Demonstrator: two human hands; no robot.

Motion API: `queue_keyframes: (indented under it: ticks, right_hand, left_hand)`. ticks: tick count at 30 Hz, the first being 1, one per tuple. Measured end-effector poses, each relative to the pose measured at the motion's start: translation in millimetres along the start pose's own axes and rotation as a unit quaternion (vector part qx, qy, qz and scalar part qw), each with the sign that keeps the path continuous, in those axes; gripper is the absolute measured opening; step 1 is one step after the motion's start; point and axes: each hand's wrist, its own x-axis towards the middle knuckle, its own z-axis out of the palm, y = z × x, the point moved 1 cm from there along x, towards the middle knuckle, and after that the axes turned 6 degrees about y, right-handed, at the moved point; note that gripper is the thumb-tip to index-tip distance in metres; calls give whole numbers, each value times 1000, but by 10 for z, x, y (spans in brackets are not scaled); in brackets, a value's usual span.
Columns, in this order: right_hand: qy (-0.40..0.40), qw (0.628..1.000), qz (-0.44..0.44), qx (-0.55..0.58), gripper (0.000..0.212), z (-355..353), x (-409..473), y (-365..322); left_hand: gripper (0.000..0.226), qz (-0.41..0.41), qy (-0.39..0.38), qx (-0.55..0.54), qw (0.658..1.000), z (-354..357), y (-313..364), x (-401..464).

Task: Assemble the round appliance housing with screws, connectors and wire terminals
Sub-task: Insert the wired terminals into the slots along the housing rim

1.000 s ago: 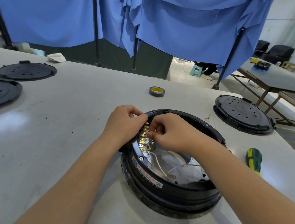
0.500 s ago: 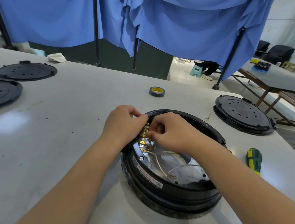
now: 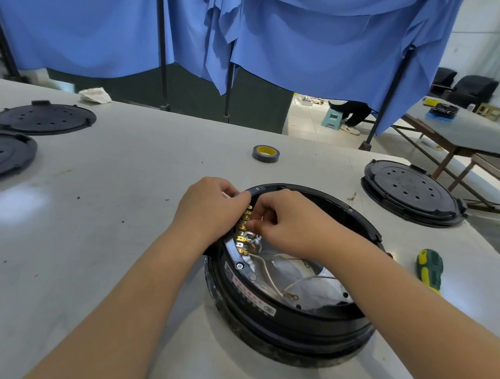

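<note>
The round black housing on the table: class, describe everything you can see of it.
The round black housing looks like plastic and sits flat and open-topped on the grey table. Its rim carries small screws; its side bears a white label. Inside are a shiny metal base, white wires and a row of brass terminals. The left hand grips its rim; the right hand reaches inside.

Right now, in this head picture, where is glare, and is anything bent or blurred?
Head view: soft glare patch on the white table at left; bright reflection on the metal inside the round housing; wide-angle lens bends the table edge and curtain poles; both hands sharp, background slightly soft.
</note>
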Motion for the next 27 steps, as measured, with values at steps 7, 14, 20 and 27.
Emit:
queue_keyframes:
  ticks: [7,14,20,27]
  right_hand:
    - [6,997,-36,-75,9,-24,-31,-39]
    - [5,997,-24,-67,9,-25,-34,-55]
    - [2,998,-12,-68,10,-22,-31,-75]
    - [-1,991,-50,-123,7,-51,-38,-115]
  left_hand:
    - [14,6,-16,-6,1000,-4,8,6]
    - [14,8,-16,-6,1000,0,-1,8]
    - [14,6,-12,-7,1000,13,-3,13]
    - [15,8,-12,-9,1000,7,7,2]
